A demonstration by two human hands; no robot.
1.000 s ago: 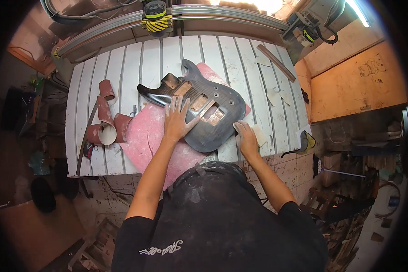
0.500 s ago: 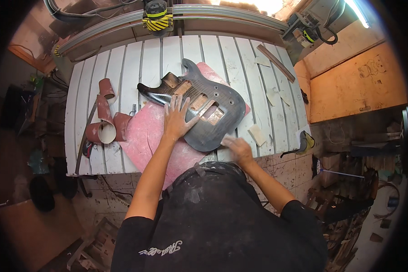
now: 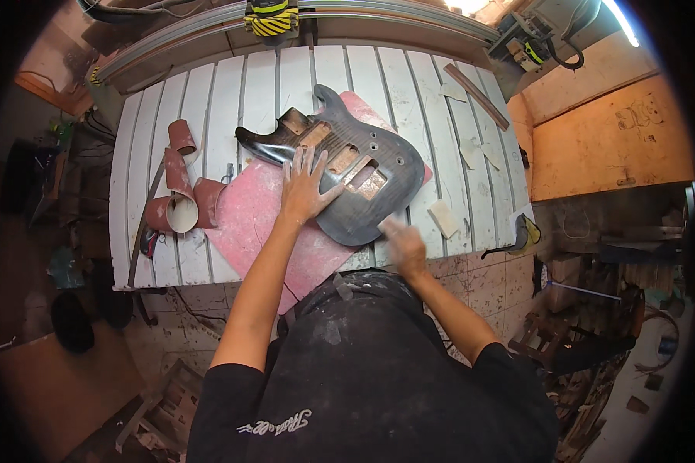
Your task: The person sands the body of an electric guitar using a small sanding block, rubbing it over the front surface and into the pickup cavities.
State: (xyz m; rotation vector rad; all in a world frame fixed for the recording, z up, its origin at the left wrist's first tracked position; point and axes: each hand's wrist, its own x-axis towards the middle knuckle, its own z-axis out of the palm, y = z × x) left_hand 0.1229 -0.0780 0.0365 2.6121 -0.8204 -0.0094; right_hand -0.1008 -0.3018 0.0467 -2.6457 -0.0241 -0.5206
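1 dark guitar body (image 3: pixel 359 208), on pink pad (image 3: pixel 247 208), slatted table (image 3: pixel 398 85) | probably stiff, weighty, dust-slick; grasp by rim | left hand (image 3: pixel 305 185) splayed atop | right hand (image 3: pixel 405 244) blurred, grip unclear

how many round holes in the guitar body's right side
3 on the guitar body: an upper hole, a middle hole just below it, and a lower hole further right.

My left hand (image 3: pixel 305 191) is dusted whitish, guitar body (image 3: pixel 394 174) charcoal-black with faint striped grain and tan cavities (image 3: pixel 344 160), sheet (image 3: pixel 255 224) pink with white blotches, table (image 3: pixel 259 85) white with dark stripes, rolls (image 3: pixel 179 176) brick-red, block (image 3: pixel 443 217) cream, machine guard (image 3: pixel 272 23) yellow-and-black striped, my shirt (image 3: pixel 394 386) black.
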